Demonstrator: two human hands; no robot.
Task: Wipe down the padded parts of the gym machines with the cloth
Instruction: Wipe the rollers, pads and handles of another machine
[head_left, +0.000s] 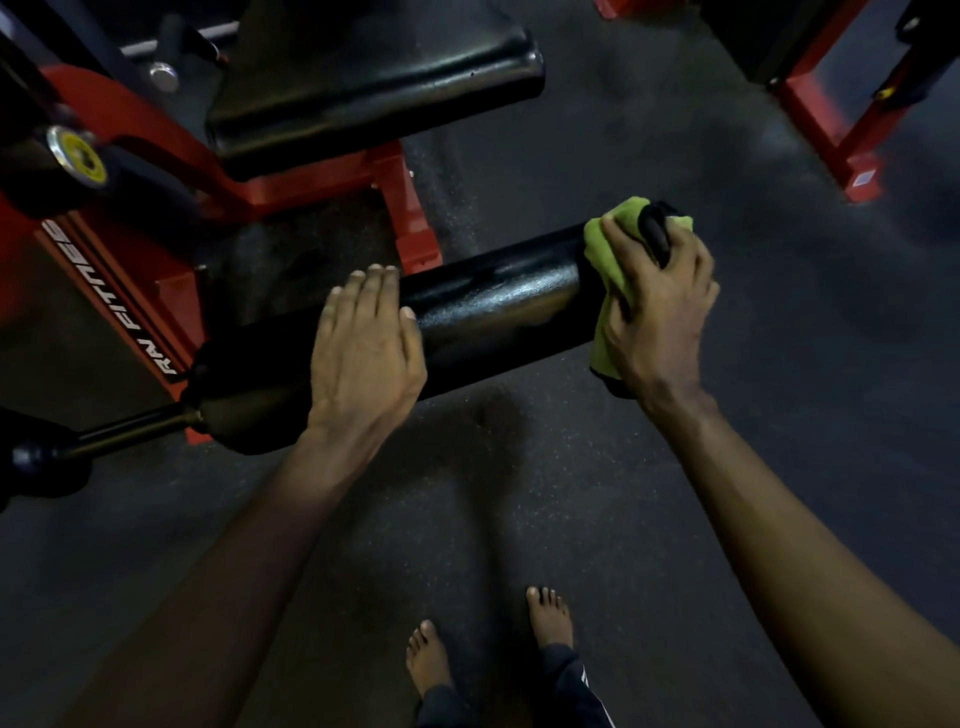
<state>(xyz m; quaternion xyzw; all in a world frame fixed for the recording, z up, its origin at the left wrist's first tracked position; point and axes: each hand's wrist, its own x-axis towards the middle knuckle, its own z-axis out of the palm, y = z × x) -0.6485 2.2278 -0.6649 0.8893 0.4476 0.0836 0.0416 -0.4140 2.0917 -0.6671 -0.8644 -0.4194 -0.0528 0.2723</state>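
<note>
A black padded roller (488, 306) sticks out from a red gym machine across the middle of the view. My right hand (657, 306) grips a yellow-green cloth (613, 244) wrapped round the roller's right end, fingers curled over the end cap. My left hand (366, 343) lies on the roller's middle with fingers draped over the top and thumb on the near side. A black padded seat (374, 88) sits behind, at the top of the view.
The red machine frame (130, 291) and a metal bar (104, 436) fill the left side. Another red frame (831, 119) stands at the top right. Dark rubber floor (675, 519) lies below, with my bare feet (488, 639) near the bottom.
</note>
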